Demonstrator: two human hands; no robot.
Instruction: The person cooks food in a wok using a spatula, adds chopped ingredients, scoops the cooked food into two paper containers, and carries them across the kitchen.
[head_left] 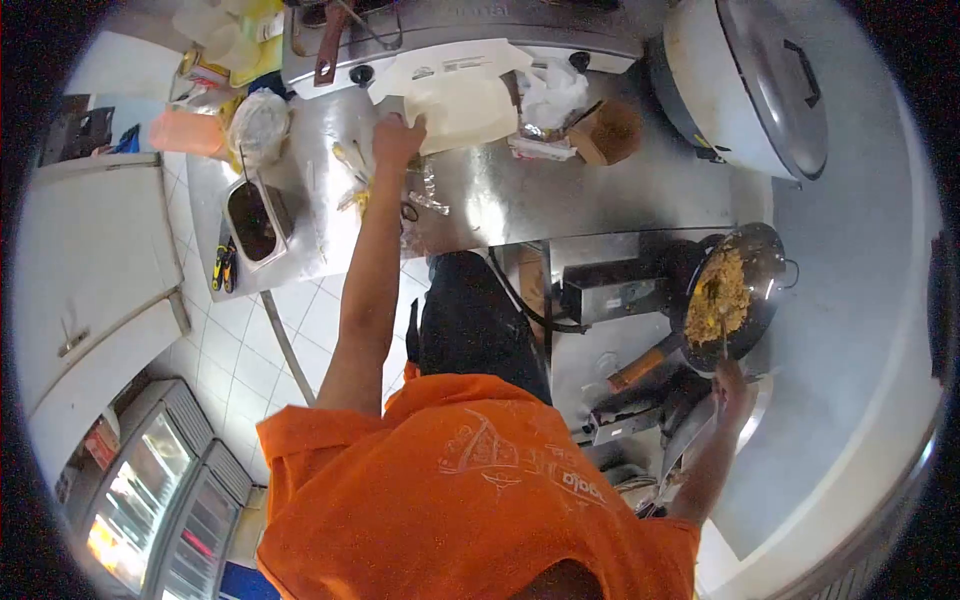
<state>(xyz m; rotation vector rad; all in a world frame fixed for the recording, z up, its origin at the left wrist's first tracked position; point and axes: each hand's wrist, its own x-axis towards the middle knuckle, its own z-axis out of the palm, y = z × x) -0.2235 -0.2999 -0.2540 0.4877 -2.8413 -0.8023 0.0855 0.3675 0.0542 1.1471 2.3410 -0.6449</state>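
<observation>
My left hand [398,138] reaches over the steel counter [600,205] to the near left edge of a pale, rectangular plastic container [462,112]. Its fingers are closed at that edge, and the contact is too small to make out fully. At the right, my right hand [733,388] is wrapped round the handle of a metal utensil [724,345], whose far end reaches into the rice [722,300]. The yellow-brown rice lies in a dark wok [765,265] on the stove, with a wooden handle [645,365] pointing down and left.
A large pot with a lid [785,80] stands at the upper right. A brown bowl [607,132] and a plastic bag [552,92] are beside the container. Farther left are a steel tray [257,218], a wrapped bowl [259,127] and black-yellow scissors [224,265].
</observation>
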